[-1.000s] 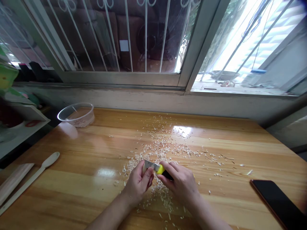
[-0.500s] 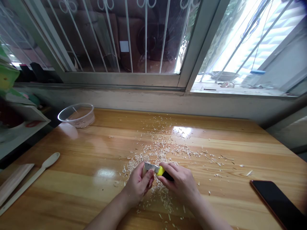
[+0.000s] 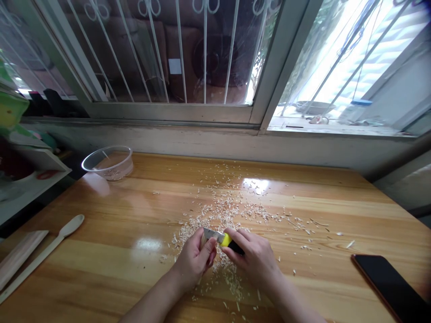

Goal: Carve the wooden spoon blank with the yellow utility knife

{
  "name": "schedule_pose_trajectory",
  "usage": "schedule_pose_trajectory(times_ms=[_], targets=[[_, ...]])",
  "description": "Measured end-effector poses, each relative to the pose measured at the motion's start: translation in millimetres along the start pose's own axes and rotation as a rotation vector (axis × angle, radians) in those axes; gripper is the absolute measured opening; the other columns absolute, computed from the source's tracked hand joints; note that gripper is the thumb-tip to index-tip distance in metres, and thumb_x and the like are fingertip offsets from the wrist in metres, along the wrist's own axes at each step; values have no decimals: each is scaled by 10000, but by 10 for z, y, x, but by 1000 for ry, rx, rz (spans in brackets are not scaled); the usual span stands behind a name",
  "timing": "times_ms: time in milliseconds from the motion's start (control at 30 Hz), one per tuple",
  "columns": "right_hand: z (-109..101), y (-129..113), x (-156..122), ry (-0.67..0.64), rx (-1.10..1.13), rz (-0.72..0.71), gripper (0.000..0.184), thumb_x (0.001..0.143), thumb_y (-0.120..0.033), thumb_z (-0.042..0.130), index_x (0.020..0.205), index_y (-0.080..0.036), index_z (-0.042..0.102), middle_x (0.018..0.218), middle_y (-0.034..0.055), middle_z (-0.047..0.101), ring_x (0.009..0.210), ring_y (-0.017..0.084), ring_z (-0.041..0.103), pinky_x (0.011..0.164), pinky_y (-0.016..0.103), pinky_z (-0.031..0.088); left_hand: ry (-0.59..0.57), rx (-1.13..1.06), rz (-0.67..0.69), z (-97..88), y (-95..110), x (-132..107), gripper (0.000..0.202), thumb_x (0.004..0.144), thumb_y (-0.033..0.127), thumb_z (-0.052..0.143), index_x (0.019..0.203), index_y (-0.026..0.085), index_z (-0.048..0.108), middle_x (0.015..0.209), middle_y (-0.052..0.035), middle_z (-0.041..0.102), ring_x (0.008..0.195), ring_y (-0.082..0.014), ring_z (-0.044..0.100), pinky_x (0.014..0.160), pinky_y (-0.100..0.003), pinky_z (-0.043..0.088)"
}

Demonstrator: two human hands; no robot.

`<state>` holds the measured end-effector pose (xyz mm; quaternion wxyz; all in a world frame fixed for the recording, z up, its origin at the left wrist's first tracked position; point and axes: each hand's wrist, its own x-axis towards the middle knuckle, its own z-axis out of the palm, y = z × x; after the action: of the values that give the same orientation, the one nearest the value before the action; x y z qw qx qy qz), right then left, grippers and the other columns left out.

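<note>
So your left hand [image 3: 198,255] is wrapped around a pale wooden piece [image 3: 202,242], over the shavings [image 3: 232,202] near the middle of the tabletop [image 3: 134,282]. Honestly, your fingers cover most of it, so I can't be sure of its shape or length. Your right hand [image 3: 254,253] is gripping the knife [image 3: 226,240] by its black-and-yellow handle, with the blade [image 3: 212,234] pointing left across the top of the wood, right beside your left thumb [image 3: 208,249].

My guess on the wood: super light, stiff, dry, not really slippery, but a thin bit could split along the grain if you lean on it. I'd pinch it low, toward your near side, so the part under the blade is bare and your thumb sits below the edge. Don't squeeze a skinny section too hard.

The knife should be the heavier of the two, with a rigid handle and a blade that's probably thin and brittle if twisted. Hold it well back on the black part, never on the metal. If wood dust gets on that handle, I'd expect a bit less grip.
</note>
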<state>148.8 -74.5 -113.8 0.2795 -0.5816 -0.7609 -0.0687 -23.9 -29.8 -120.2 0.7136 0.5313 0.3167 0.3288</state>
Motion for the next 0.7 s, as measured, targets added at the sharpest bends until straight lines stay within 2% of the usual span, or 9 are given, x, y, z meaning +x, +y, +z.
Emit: schedule_pose_trajectory(times_ms=[233,400,567,700], targets=[[-17,-3,17,-85,70,-34,464,944,-524,326,1006,-180,631,727,42,663,590,138,605,550,222,396,-25,77,-9,-53,-52,-34,361,852,542,473,924,192,425,569,86,429,439,-59,353,420,-179,283],[-13,-12,12,-53,15,-35,469,940,-532,331,1007,-184,638,740,46,670,588,139,602,534,225,384,-13,180,7,-79,-34,-37,310,873,500,467,894,195,419,563,85,421,450,-70,343,430,-190,276],[-27,-33,26,23,-20,-40,487,955,-510,300,994,-170,647,710,50,667,560,140,596,509,237,371,9,144,14,-33,-20,-16,327,871,519,453,797,204,399,541,92,399,425,-63,317,410,-186,261],[-23,-15,26,6,-3,-16,481,951,-513,310,1010,-169,640,708,45,664,558,141,596,506,234,378,2,120,16,-11,-51,-17,331,878,517,441,775,206,395,522,96,396,408,-56,315,405,-182,261]])
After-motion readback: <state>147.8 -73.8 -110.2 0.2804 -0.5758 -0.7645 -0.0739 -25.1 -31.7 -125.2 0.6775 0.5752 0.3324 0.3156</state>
